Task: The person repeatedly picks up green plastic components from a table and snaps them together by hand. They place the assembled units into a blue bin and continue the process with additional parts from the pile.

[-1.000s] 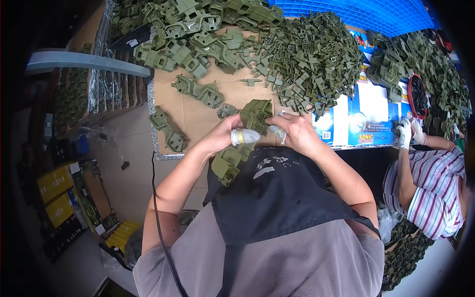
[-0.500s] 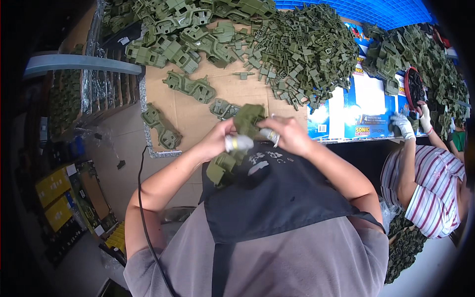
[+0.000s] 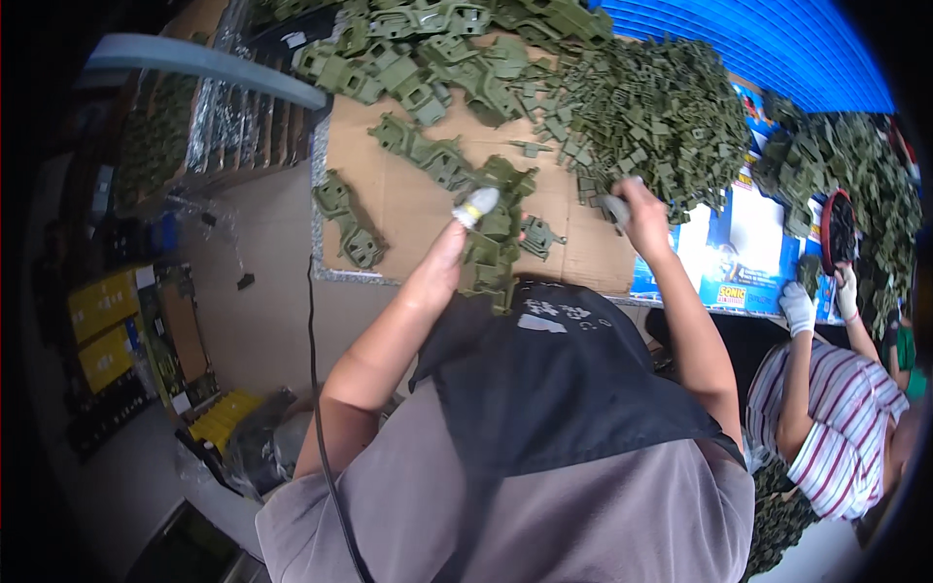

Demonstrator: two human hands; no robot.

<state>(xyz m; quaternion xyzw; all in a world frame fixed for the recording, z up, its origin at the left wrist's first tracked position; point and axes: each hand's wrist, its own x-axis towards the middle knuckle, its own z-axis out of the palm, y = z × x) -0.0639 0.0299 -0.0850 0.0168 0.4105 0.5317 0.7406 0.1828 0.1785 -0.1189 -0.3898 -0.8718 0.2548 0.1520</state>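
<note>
Here, a person handles olive-green plastic parts over a cardboard sheet point(image 3: 408, 209).
Left hand point(image 3: 449, 255) clamps a stacked green part point(image 3: 494, 243); right hand point(image 3: 637, 206), fingers closed, reaches the small-clip pile point(image 3: 651, 117) beyond it.

An olive-green plastic strip of joined moulded parts point(image 3: 494, 233) is hanging upright, its lower end dangling just above the cardboard sheet point(image 3: 408, 209). Small loose olive-green clips point(image 3: 651, 117) are lying heaped at that cardboard sheet's far right side.

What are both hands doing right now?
Left hand: holding the green plastic assembly.
Right hand: reaching into the small green parts pile; grip cannot be told.
</note>
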